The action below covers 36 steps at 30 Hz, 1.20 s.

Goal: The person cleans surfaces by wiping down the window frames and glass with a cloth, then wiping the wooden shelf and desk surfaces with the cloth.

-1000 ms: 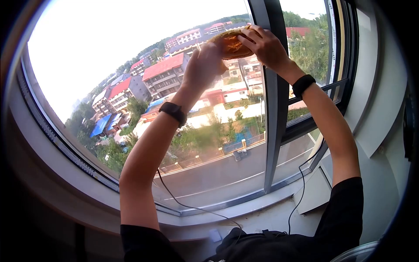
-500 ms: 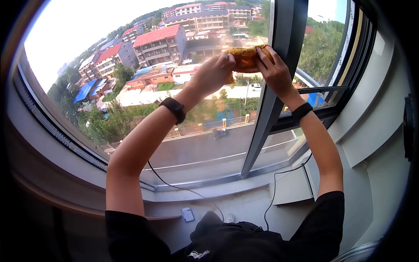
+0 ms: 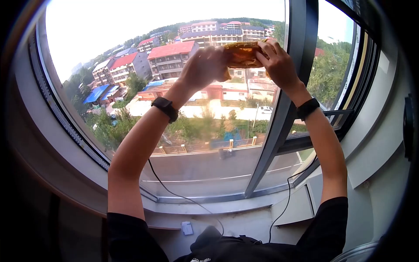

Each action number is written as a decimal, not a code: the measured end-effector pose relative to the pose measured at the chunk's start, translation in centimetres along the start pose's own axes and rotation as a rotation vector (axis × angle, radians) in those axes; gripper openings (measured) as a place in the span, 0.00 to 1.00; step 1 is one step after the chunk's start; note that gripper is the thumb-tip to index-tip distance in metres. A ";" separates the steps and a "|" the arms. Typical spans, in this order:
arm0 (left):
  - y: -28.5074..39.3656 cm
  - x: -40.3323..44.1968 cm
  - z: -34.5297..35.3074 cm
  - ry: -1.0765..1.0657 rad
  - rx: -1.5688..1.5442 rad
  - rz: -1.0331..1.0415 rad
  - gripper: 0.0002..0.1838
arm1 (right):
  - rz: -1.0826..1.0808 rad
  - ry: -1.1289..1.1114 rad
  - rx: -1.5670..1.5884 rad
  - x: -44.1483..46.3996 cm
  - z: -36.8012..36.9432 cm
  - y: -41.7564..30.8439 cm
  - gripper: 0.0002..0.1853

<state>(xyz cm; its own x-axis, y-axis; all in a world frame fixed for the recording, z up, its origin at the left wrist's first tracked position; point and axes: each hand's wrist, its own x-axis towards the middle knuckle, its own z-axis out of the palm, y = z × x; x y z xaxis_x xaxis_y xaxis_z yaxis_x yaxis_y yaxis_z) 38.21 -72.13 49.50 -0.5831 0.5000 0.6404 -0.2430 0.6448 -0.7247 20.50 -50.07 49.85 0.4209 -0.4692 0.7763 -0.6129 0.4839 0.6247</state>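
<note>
A yellow-brown cloth [image 3: 244,56] is stretched between my two hands in front of the large window pane [image 3: 205,161]. My right hand [image 3: 279,63] grips its right end, with the fingers bent over the top edge and the thumb below. At the left end, my left hand [image 3: 203,66] is closed on the cloth; motion smears its fingers. The cloth sags a little, and a loose corner hangs under the left hand. Whether the cloth touches the glass, I cannot tell.
Right of the pane runs a dark upright window frame [image 3: 301,56], with a smaller side window [image 3: 329,65] beyond. Two thin black cables [image 3: 174,193] hang near the sill [image 3: 209,208]. A small white-blue box [image 3: 187,228] lies below. Buildings and a road show outside.
My left hand has shifted left and now blurs, while the right hand has moved slightly right. The cloth looks more spread out. The whole view has tilted upward a little.
</note>
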 end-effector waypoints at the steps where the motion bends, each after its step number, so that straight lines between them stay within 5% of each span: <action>1: -2.2 1.9 -1.6 0.020 0.088 -0.047 0.28 | 0.050 0.036 0.001 2.5 0.4 1.1 0.10; 5: -8.9 5.1 -2.5 0.283 0.181 -0.227 0.26 | 0.178 0.125 -0.012 10.3 1.4 1.8 0.14; 11: -2.7 0.5 -1.2 0.129 -0.071 -0.385 0.26 | 0.242 0.148 0.084 6.6 2.1 -6.7 0.17; 14: 2.6 -6.5 0.7 0.074 -0.122 -0.314 0.20 | 0.127 0.016 0.193 -0.2 1.7 -11.8 0.20; 20: 10.0 -22.5 1.8 -0.228 -0.051 0.188 0.19 | -0.265 -0.209 0.457 -13.0 1.6 -18.9 0.15; 24: 4.7 -18.9 1.3 -0.235 -0.024 0.153 0.19 | -0.282 -0.184 0.476 -7.2 2.3 -16.0 0.13; 28: -5.5 -11.2 -1.7 -0.019 0.150 0.051 0.22 | -0.087 0.006 0.356 4.3 2.6 -10.1 0.13; 31: -11.7 -6.9 -3.9 0.095 0.300 -0.112 0.23 | 0.050 0.162 0.253 12.3 3.4 -6.1 0.11; 32: -13.2 -5.8 -3.6 -0.011 0.246 -0.236 0.20 | 0.088 0.198 0.235 14.5 3.3 -5.4 0.11; 36: -14.6 -4.2 -4.2 0.088 0.185 -0.359 0.19 | 0.121 0.244 0.206 17.9 3.5 -6.7 0.11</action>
<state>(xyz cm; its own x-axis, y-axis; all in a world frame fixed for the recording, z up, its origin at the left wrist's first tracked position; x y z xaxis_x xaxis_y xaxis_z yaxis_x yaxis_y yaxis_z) 47.49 -81.24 58.47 -0.3694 0.3152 0.8742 -0.5586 0.6765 -0.4800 29.80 -64.30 59.26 0.4695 -0.2146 0.8564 -0.7798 0.3540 0.5162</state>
